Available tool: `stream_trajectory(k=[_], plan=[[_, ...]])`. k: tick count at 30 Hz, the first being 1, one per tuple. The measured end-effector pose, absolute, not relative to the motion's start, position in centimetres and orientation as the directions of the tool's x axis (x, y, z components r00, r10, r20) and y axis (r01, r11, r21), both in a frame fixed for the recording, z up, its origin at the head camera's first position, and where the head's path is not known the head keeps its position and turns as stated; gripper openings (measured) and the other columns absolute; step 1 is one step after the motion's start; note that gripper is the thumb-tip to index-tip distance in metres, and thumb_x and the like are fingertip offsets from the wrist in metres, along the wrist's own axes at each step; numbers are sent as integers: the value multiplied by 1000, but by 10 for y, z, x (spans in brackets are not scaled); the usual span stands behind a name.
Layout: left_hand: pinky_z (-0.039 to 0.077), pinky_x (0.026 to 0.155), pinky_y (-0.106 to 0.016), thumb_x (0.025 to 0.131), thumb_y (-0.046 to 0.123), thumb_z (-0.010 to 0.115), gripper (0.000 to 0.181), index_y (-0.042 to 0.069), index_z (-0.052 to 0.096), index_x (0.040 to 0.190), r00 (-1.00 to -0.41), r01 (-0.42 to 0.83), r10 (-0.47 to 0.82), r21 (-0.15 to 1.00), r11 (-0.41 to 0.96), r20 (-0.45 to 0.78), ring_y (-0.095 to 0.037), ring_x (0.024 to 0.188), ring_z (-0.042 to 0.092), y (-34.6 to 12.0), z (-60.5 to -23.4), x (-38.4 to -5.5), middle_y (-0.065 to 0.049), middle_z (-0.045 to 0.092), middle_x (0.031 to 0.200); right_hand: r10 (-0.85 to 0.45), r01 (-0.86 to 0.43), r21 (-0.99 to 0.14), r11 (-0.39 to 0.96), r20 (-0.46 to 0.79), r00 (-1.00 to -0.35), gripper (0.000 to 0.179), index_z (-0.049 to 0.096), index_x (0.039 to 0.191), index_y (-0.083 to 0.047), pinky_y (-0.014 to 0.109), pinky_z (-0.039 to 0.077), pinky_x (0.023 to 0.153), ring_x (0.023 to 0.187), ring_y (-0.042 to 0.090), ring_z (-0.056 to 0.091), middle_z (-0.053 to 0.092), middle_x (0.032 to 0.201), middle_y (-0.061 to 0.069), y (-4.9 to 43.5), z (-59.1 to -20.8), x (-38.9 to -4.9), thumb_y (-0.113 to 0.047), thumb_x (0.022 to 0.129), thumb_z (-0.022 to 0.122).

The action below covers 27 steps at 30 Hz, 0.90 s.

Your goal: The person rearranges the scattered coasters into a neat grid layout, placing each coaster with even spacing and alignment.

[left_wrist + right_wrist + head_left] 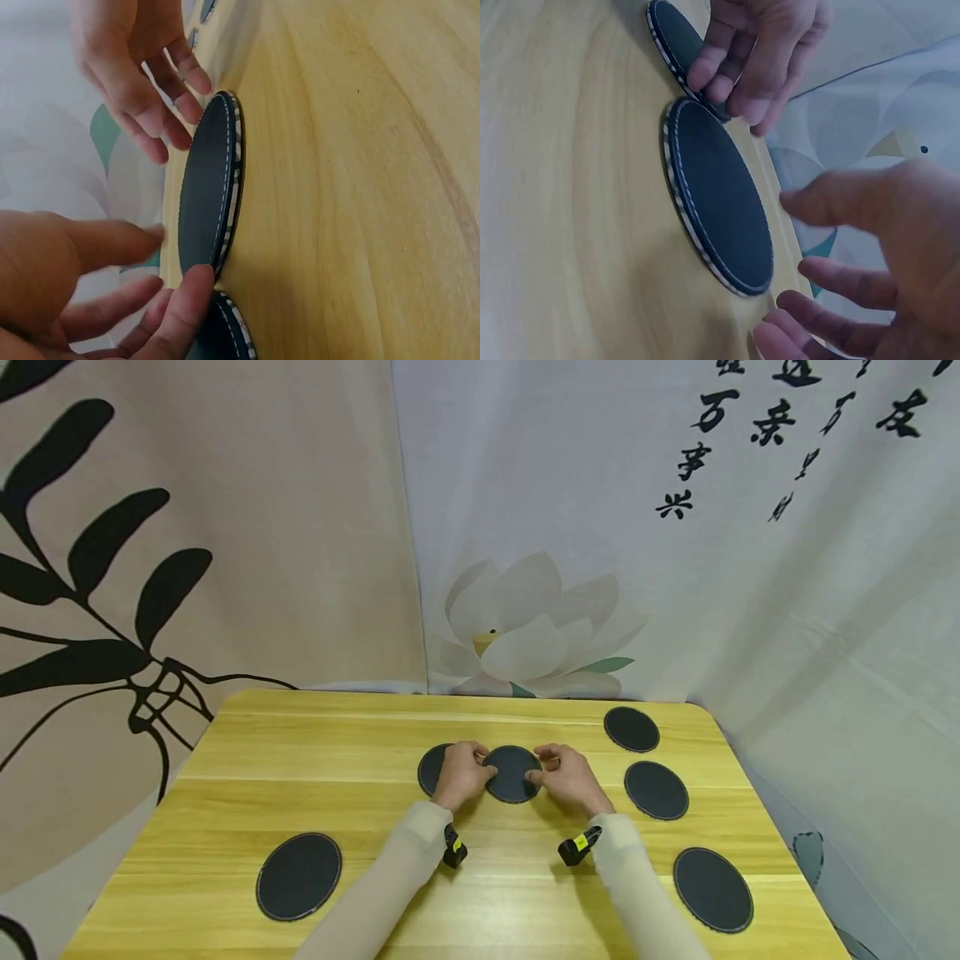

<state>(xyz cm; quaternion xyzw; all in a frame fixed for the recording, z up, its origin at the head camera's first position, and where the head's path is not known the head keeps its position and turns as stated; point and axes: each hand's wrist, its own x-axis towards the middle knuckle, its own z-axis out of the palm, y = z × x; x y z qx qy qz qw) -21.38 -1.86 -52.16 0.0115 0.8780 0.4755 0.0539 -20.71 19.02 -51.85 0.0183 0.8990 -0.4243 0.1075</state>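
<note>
A round black coaster (513, 774) with a stitched, patterned rim lies flat near the table's middle. At its left edge is my left hand (462, 774), fingers loosely bent and apart; in the left wrist view a fingertip (196, 279) appears at the rim. On the other side, my right hand (567, 777) hovers with spread, relaxed fingers, and the right wrist view shows a gap between its thumb (810, 202) and the coaster. Partly covered by my left hand, a second black coaster (431, 768) sits beside the first, their rims touching or nearly so.
Three more black coasters stand in a column on the right: far (632, 729), middle (656, 790) and near (713, 890). Another coaster (298, 877) lies at the front left. Behind the wooden table (315, 752) hangs a printed curtain (525, 468).
</note>
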Motion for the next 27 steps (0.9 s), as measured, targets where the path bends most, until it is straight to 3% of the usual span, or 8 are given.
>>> stream_trajectory(k=[2, 4, 10, 17, 20, 27], plan=[[60, 82, -42, 93, 14, 76, 33, -1, 71, 123, -994, -29, 75, 842, 538, -82, -26, 98, 67, -20, -520, -215, -17, 71, 111, -68, 115, -759, 641, -206, -976, 51, 62, 140, -14, 50, 55, 97, 124, 32, 60, 62, 138, 12, 193, -517, -208, -30, 93, 76], [60, 85, -44, 96, 19, 74, 36, 0, 70, 125, -993, -28, 80, 854, 520, -82, -29, 102, 67, -22, -517, -216, -16, 71, 112, -75, 115, -762, 637, -210, -975, 55, 60, 143, -15, 54, 53, 102, 129, 34, 58, 61, 142, 12, 195, -514, -208, -33, 94, 75], [61, 86, -42, 100, 36, 68, 43, 5, 69, 130, -986, -53, 120, 891, 450, -119, -28, 107, 68, -22, -511, -220, -12, 70, 120, -112, 56, -739, 672, -176, -978, 64, 54, 148, -15, 58, 50, 106, 136, 38, 52, 54, 151, 11, 205, -509, -210, -42, 94, 73], [62, 89, -43, 100, 42, 66, 43, 11, 67, 130, -951, -157, 215, 946, 285, -223, -33, 111, 68, -15, -505, -219, -15, 63, 133, -139, -11, -707, 707, -124, -983, 70, 48, 152, -14, 60, 49, 106, 138, 43, 48, 44, 157, 15, 224, -496, -208, -47, 95, 71], [62, 90, -41, 99, 43, 67, 44, 11, 67, 129, -937, -182, 249, 952, 247, -244, -32, 118, 65, -6, -503, -217, -12, 65, 133, -129, -13, -693, 721, -116, -985, 76, 45, 154, -16, 61, 48, 107, 140, 44, 46, 42, 158, 15, 238, -493, -205, -55, 94, 69], [63, 85, -34, 97, 47, 70, 46, 14, 68, 128, -911, -217, 303, 950, 222, -279, -30, 113, 67, 21, -499, -213, -6, 69, 125, -73, 16, -657, 753, -108, -991, 86, 39, 157, -13, 65, 45, 107, 142, 46, 42, 37, 161, 20, 278, -487, -203, -63, 93, 65]])
